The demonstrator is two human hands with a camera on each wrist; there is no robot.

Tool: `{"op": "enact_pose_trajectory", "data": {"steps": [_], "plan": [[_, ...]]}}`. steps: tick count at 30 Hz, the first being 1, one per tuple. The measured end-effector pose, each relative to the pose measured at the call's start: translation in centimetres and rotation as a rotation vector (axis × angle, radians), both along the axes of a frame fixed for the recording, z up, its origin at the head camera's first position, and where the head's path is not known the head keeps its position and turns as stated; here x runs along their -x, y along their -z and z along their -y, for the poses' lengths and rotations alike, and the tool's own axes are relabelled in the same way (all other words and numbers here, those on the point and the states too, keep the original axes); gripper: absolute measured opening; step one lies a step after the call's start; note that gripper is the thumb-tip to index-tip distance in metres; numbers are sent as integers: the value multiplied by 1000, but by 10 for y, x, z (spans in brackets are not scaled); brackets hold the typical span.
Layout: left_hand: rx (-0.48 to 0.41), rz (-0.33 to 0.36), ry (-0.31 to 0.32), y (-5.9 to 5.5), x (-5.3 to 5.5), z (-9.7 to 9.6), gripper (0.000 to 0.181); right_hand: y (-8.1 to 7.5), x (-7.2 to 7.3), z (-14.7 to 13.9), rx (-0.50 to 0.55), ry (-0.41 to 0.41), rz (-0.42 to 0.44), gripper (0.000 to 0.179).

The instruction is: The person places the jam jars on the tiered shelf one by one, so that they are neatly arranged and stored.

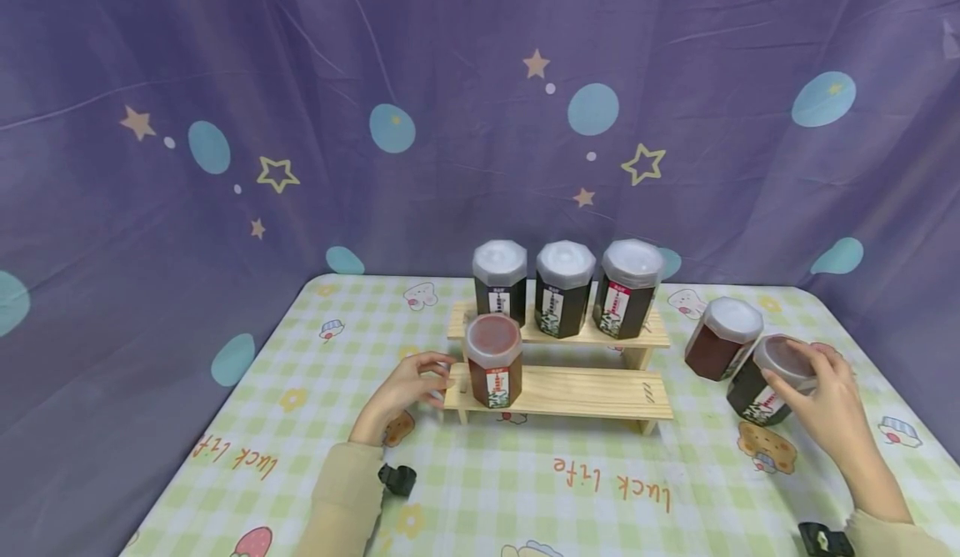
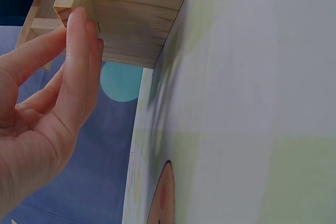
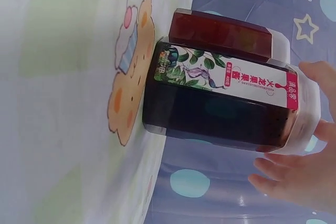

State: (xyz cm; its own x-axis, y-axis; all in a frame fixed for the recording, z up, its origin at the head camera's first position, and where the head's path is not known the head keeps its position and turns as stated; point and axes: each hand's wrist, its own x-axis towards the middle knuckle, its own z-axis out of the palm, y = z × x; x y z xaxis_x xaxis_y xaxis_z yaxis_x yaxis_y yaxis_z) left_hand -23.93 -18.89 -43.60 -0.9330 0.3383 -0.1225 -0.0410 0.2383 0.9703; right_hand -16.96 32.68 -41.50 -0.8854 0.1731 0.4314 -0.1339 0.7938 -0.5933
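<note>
My right hand (image 1: 828,403) grips a dark jam jar (image 1: 757,394) by its lid, thumb on one side and fingers on the other. In the right wrist view, this jam jar (image 3: 220,98) has a white label with leaves and red print, and its base is at the checked cloth. My left hand (image 1: 408,390) is at the left end of the two-step wooden rack (image 1: 585,390). Its straight fingertips (image 2: 77,17) touch the corner of the lower step. Near that hand, a red-brown jar (image 1: 495,365) stands upright on the lower step.
Three dark jars with pale lids, the middle one (image 1: 562,290) among them, stand along the upper step. A red-brown jar (image 1: 722,340) stands right of the rack, beside the gripped one. Behind the table, covered with a checked tablecloth (image 1: 480,490), hangs a purple curtain (image 1: 465,32).
</note>
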Motion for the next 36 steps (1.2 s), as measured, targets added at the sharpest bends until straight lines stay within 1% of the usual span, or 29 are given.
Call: {"op": "enact_pose_trajectory", "data": {"steps": [3,5,9,11,16,20,27,36], "plan": [[-4,5,6,-2,-1,-1,39,0,0,1,9,8,35,56],[-9,7,13,-6,-3,-2,39,0,0,2,16,15,51,57],[-12,10,22,-16,-8,-4,39,1,0,4,25,25,60,57],[-11,10,24,-17,-8,-4,40,2,-1,4,31,30,64,57],[-8,3,17,-6,-3,-1,40,3,0,5,36,47,66,56],[-6,0,7,-1,-1,0,40,3,2,4,35,64,58,57],[-2,4,-2,1,0,0,39,1,3,3,23,98,13,56],[1,-5,2,1,0,0,40,0,4,6,44,143,-25,54]]}}
